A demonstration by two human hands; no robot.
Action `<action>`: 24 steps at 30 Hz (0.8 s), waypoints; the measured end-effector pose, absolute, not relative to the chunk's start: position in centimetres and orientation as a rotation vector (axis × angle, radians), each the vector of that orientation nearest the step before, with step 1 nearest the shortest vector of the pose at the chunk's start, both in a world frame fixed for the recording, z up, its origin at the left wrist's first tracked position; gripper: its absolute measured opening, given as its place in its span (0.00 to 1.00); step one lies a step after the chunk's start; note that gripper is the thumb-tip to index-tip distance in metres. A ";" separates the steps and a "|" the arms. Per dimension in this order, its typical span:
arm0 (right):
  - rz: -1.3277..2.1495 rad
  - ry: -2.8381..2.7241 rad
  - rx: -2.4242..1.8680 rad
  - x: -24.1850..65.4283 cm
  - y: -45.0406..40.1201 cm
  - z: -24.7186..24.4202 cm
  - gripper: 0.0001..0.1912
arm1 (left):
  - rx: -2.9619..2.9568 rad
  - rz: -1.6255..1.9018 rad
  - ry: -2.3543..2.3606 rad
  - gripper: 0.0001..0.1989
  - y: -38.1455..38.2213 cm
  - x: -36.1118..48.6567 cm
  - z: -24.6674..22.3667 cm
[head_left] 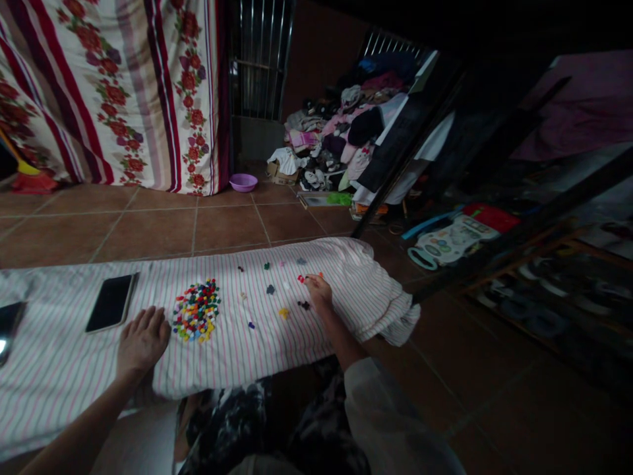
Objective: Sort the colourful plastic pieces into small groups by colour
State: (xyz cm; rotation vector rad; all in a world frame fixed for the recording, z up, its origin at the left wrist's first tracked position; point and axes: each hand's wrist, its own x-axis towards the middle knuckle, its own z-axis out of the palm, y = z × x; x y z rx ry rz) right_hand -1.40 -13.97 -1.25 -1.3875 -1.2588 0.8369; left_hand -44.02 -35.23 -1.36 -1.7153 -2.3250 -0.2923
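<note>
Dozens of small plastic bricks sit in 1 mixed heap of many colours on a striped cloth laid out in front of the person. Several loose pieces lie apart from the heap, to its right: a dark grey piece, a yellow piece, a dark cluster, and others too small to tell. Right hand is out among these loose pieces, fingers curled narrow, tips down by 2 or 3 red pieces; whether they hold one, cannot tell. Left hand lies flat on the cloth just beside the heap, fingers spread wide, nothing seen in them. Further left on the cloth: a black smartphone and a second dark phone, cut by the frame edge. Beyond the cloth: terracotta floor tiles, a purple plastic basin, a tall pile of clothes, a floral striped curtain, and a white toy panel.
</note>
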 end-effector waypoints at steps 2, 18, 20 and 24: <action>0.818 -1.261 -1.403 -1.1 -14.2 -1.4 0.16 | -1.705 -0.309 -2.329 0.28 -35.2 -44.0 -1.4; 0.640 -1.537 -1.593 -0.6 -18.3 -0.6 0.17 | -1.715 -0.335 -2.429 0.26 -35.4 -43.2 -0.1; 0.574 -1.628 -1.593 -0.4 -19.0 -0.9 0.16 | -1.724 -0.335 -2.429 0.26 -35.4 -43.2 -0.1; 0.450 -1.758 -1.565 0.0 -20.0 -2.0 0.15 | -1.725 -0.314 -2.419 0.26 -35.4 -43.4 -0.1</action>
